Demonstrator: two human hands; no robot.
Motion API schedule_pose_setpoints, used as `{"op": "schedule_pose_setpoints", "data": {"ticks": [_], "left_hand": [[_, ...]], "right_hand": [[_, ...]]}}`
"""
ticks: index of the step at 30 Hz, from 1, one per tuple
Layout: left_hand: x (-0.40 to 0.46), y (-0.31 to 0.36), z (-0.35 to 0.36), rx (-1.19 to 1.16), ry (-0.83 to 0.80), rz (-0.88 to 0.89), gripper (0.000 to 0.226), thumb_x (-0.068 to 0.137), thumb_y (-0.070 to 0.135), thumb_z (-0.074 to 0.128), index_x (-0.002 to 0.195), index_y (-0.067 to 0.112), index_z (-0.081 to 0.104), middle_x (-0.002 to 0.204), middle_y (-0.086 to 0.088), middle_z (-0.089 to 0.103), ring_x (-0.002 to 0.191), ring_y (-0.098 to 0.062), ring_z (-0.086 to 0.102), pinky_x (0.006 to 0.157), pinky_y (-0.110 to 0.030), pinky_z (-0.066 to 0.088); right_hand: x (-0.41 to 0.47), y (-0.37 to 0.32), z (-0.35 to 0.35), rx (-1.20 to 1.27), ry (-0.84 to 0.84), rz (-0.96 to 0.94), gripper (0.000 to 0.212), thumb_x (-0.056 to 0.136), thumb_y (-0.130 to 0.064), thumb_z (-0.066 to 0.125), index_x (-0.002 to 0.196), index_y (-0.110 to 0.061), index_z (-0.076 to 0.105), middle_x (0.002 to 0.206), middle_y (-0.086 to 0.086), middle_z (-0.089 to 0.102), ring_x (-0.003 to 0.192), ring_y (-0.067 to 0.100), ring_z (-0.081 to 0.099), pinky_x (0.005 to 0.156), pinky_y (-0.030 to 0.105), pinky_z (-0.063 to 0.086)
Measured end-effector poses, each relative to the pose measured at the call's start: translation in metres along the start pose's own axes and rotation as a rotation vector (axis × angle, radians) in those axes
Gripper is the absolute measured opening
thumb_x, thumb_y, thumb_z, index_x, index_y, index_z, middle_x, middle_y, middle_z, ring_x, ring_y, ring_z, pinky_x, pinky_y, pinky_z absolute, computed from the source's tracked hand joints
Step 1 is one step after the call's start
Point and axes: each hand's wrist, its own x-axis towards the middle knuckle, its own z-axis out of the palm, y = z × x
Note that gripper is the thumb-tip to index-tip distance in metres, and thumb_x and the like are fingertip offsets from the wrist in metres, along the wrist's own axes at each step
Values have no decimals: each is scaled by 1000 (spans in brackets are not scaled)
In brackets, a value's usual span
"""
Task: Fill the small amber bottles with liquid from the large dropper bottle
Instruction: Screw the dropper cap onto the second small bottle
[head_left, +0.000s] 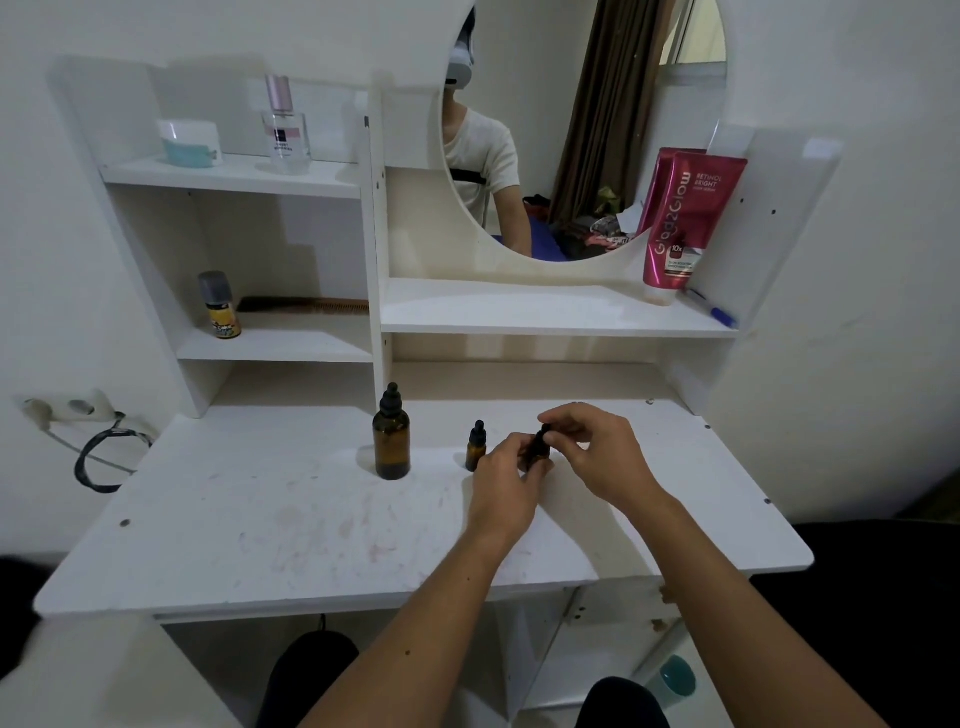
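Note:
The large amber dropper bottle (391, 440) stands upright and capped on the white desk (270, 525), left of centre. One small amber bottle (475, 447) with its black dropper cap on stands just to its right. My left hand (505, 480) grips the body of a second small amber bottle (539, 449), held just above the desk. My right hand (592, 453) pinches that bottle's black dropper cap from above. The bottle's lower part is hidden by my fingers.
Shelves rise behind the desk with a yellow spray can (221, 306), a comb (306, 305), a perfume bottle (284, 127) and a white jar (189, 141). A pink tube (680, 223) and a blue pen (711, 310) sit under the round mirror (582, 124). A wall socket and cable (98, 447) are at the left.

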Motion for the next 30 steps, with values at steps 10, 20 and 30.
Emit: {"op": "schedule_pose_setpoints", "data": {"ticks": [10, 20, 30], "left_hand": [[2, -2, -1, -25, -6, -6, 24, 97, 18, 70, 121, 22, 68, 106, 16, 71, 101, 3, 66, 92, -18, 53], [4, -3, -1, -87, 1, -9, 24, 92, 15, 75, 116, 19, 72, 101, 14, 74, 99, 0, 68, 92, -21, 55], [5, -4, -1, -103, 3, -7, 23, 91, 14, 76, 114, 16, 73, 101, 11, 75, 98, -3, 69, 95, -26, 56]], "right_hand": [[0, 2, 1, 36, -7, 54, 20, 91, -10, 80, 106, -22, 79, 94, -14, 78, 88, -3, 72, 80, 6, 51], [-2, 6, 1, 59, -1, 117, 18, 89, -12, 82, 104, -22, 80, 93, -14, 78, 85, -1, 71, 79, 8, 51], [5, 2, -6, -7, -76, 78, 17, 93, -13, 78, 107, -22, 81, 97, -14, 78, 90, -4, 70, 82, 8, 52]]}}
